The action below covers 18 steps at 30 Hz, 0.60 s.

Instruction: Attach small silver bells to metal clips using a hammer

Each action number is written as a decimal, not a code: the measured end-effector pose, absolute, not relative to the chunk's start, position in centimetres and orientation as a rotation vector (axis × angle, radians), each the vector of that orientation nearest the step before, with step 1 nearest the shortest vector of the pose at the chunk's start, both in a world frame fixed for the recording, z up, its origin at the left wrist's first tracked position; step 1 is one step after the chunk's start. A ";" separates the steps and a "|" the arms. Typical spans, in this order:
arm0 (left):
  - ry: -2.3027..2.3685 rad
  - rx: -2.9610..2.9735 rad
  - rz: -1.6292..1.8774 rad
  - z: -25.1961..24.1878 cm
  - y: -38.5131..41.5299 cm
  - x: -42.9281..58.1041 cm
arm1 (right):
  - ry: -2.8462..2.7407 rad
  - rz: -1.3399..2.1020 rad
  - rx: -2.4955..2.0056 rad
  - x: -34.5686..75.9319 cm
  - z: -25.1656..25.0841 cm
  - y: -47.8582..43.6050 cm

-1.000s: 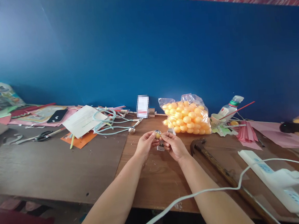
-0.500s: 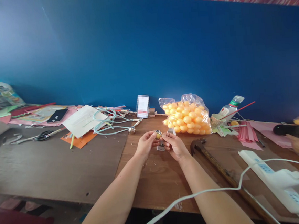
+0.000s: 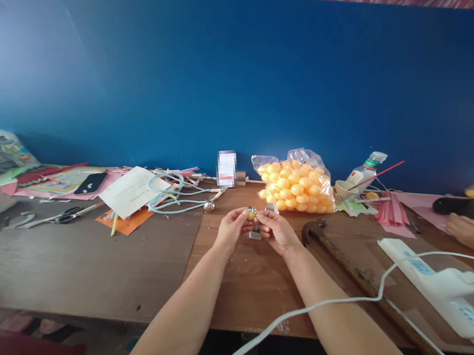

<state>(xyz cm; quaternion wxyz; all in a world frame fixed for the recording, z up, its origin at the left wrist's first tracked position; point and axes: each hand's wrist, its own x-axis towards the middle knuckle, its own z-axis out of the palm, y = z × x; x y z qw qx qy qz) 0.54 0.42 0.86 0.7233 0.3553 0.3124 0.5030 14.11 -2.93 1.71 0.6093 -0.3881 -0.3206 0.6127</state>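
Left hand [image 3: 229, 228] and right hand [image 3: 277, 230] together pinch a small orange ball [image 3: 250, 214], bag of orange balls [image 3: 297, 183] just beyond the right hand.

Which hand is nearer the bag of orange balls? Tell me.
Right. The right hand sits just in front of the bag of orange balls; the left hand is farther left, across the small ball both pinch.

Left forearm [image 3: 188, 312] and right forearm [image 3: 329, 301] bare, running from near edge toward far, converging. Left hand [image 3: 231, 228] and right hand [image 3: 277, 230] meet fingertip to fingertip, fingers curled, pinched closed.
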 end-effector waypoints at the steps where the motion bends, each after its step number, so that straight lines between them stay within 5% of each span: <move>1: 0.692 0.785 1.110 0.9 0.4 0.5 | -0.742 1.414 -0.897 14.1 1.7 -2.9; 18: 0.705 0.797 1.104 1.1 0.2 0.5 | -0.787 1.393 -0.904 14.2 1.7 -3.0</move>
